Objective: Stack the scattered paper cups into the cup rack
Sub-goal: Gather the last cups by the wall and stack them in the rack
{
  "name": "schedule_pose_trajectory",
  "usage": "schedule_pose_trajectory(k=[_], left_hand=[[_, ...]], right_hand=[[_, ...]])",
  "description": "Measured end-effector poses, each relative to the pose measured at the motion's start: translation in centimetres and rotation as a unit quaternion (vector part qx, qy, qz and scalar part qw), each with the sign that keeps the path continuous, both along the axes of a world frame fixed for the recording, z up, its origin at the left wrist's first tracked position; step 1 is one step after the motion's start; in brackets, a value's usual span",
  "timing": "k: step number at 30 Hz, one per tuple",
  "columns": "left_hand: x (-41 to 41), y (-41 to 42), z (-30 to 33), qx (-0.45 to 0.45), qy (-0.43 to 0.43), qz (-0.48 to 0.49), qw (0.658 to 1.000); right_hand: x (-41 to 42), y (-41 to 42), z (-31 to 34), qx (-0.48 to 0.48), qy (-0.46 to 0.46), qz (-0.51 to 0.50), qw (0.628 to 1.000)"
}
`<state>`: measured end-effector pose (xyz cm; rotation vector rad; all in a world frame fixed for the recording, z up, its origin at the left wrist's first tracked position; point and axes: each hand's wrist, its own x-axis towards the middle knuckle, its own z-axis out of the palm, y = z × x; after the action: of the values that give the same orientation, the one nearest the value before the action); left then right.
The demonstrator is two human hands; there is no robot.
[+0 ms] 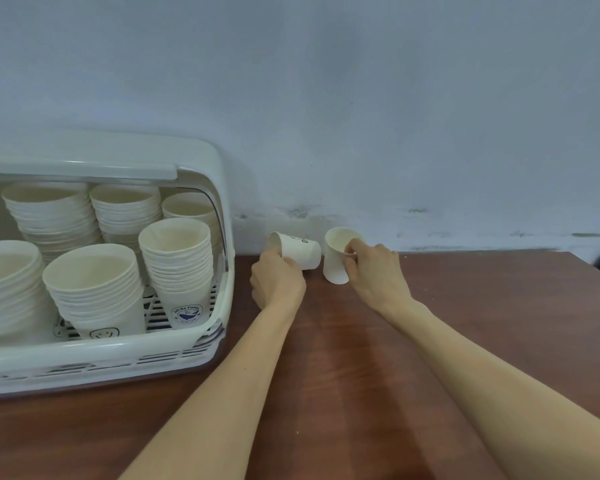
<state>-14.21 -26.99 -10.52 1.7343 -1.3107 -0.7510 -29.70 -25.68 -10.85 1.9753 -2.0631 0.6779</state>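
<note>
On the brown wooden table (430, 341), at its far edge against the pale blue-grey wall (361, 98), both hands hold loose cups. The left hand (276, 280) curls its fingers round a white paper cup with dark print (300, 252) that lies tipped on its side, mouth to the left and base to the right. Just to its right, the right hand (378, 270) pinches the rim of a plain white paper cup (336, 256), thumb inside the mouth and fingers on the outer wall; this cup stands tilted, its base on the table. The two cups are near each other but apart.

At the left stands the white plastic cup rack with a slatted floor (201, 336), its front open. Inside are six stacks of nested white paper cups (177, 258), mouths up and leaning, three near and three far. The near right stack shows a blue whale print, the near middle one a smiley face.
</note>
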Motion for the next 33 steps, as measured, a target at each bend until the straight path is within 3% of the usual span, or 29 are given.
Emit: schedule_pose_trajectory(k=[14, 33], left_hand=[[5.3, 9.8, 6.3, -0.186, -0.122, -0.050, 0.974], [19.4, 21.4, 9.6, -0.224, -0.155, 0.007, 0.962]], right_hand=[[3.6, 7.7, 5.9, -0.007, -0.037, 0.000, 0.999], [16.1, 16.0, 11.5, -0.041, -0.021, 0.104, 0.994]])
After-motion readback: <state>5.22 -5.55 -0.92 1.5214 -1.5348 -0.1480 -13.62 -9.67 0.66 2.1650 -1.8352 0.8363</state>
